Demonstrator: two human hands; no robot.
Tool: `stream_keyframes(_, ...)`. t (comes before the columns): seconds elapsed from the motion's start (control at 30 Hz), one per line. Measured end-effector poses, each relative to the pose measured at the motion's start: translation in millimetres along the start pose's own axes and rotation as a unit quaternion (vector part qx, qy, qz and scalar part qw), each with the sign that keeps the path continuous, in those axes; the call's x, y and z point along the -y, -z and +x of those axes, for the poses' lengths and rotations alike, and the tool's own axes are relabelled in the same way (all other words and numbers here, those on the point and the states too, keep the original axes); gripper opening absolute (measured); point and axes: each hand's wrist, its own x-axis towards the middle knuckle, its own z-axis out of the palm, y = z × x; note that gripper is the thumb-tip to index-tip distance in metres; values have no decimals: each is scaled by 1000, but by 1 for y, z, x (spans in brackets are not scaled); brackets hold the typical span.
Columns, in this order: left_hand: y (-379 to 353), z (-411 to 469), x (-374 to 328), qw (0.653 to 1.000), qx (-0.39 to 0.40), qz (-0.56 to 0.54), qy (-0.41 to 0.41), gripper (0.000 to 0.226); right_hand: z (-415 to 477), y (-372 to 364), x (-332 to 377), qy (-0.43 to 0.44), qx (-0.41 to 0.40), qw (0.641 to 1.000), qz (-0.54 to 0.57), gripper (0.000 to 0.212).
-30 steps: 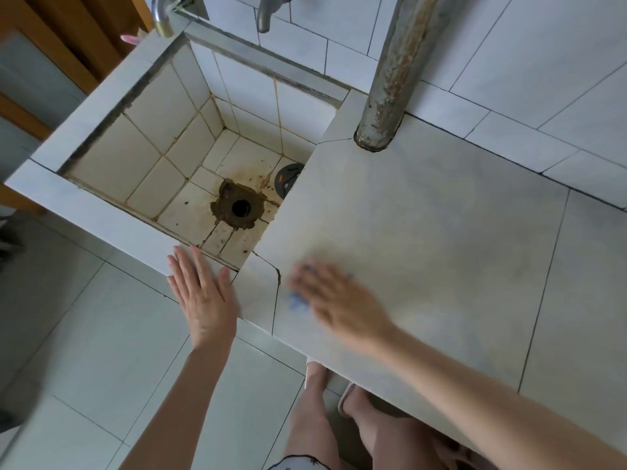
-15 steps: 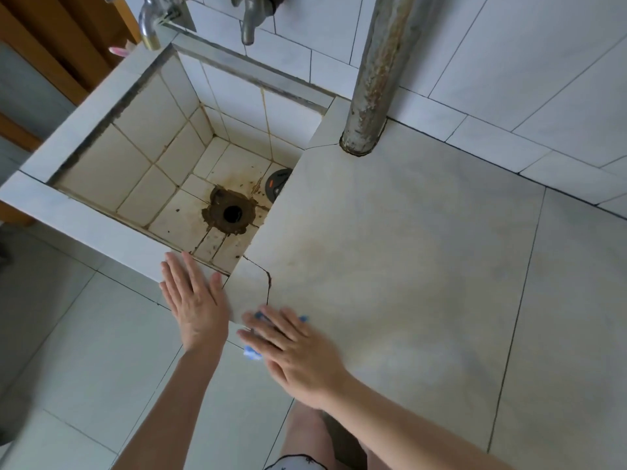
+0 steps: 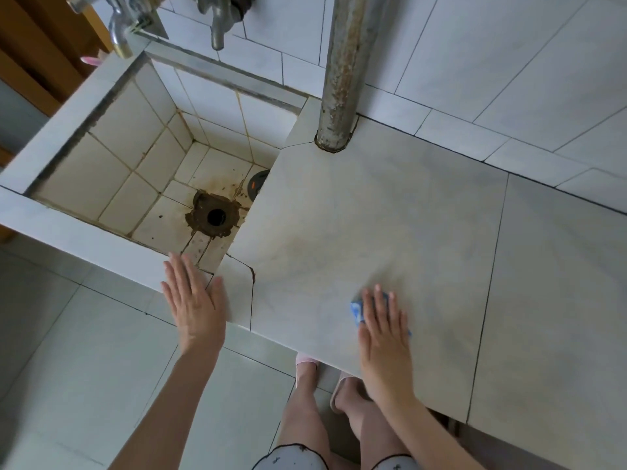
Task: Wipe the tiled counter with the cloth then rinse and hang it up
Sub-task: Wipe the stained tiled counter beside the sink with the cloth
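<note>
Head view: we are pressing our right hand [image 3: 383, 334], fingers straight, flat on the cloth [image 3: 356, 311] near the front edge of the counter [image 3: 390, 215]. Our left hand [image 3: 195, 308] is resting flat, holding nothing, beside the sink [image 3: 68, 228].

Pale tiled counter [image 3: 390, 225] under blue cloth [image 3: 356, 310]

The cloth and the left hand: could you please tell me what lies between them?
In the head view, only bare counter tile lies between the left hand and the cloth, crossed by a cracked joint.
</note>
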Motion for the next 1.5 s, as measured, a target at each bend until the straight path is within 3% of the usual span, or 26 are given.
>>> stream_keyframes(0.17,-14,-23,-13,997,18,8,-81,59,-26,-13,66,114,13,992,53,50)
stream_keyframes(0.3,-20,-31,-10,992,31,32,-118,56,-26,-11,65,117,6,992,41,49)
stream_keyframes(0.47,-25,-44,-16,985,42,39,-162,60,-49,-6,-2,-43,15,999,-6,53)
stream_keyframes(0.6,-32,-48,-20,988,30,57,-140,61,-80,2,-57,-138,-19,990,-8,59)
stream_keyframes(0.77,-33,-48,-20,987,22,60,-148,55,-89,8,-65,-247,-40,968,24,61)
stream_keyframes(0.9,-32,-48,-20,987,22,51,-153,54,-84,-5,-33,-157,24,987,-23,55)
stream_keyframes(1.03,-31,-48,-21,986,26,51,-155,55,-59,-11,33,-36,-10,997,64,51)
stream_keyframes(1.13,-30,-48,-20,986,25,50,-158,56,-46,-9,45,17,-20,997,68,49)
stream_keyframes(1.23,-28,-48,-20,986,26,47,-160,55,-62,-7,17,4,7,1000,28,50)
stream_keyframes(1.33,-29,-49,-22,987,22,41,-156,54,-88,-12,-32,-80,0,996,-32,55)
stream_keyframes(1.5,-27,-47,-25,987,24,33,-153,54,-94,16,-62,-134,-77,988,13,56)
